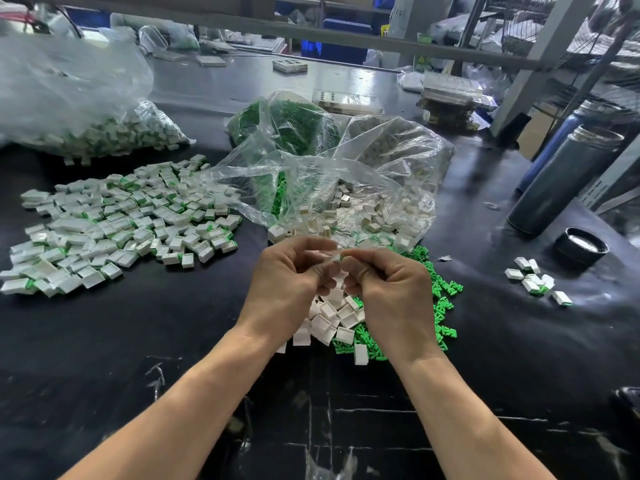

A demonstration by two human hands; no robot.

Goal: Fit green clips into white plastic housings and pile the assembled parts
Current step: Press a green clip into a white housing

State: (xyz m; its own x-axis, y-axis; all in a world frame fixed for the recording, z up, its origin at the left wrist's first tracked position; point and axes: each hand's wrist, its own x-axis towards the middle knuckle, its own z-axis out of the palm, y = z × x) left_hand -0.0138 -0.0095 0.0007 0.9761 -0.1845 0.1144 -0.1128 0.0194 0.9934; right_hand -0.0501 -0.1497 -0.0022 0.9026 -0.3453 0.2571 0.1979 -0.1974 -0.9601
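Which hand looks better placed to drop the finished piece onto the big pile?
Probably the left hand. The big pile of assembled parts lies on its side of the table, while the right hand sits over the loose green clips, ready to pick another.

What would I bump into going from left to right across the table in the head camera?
Big pile of finished parts → left hand → right hand → loose green clips → small cluster of parts → black lid.
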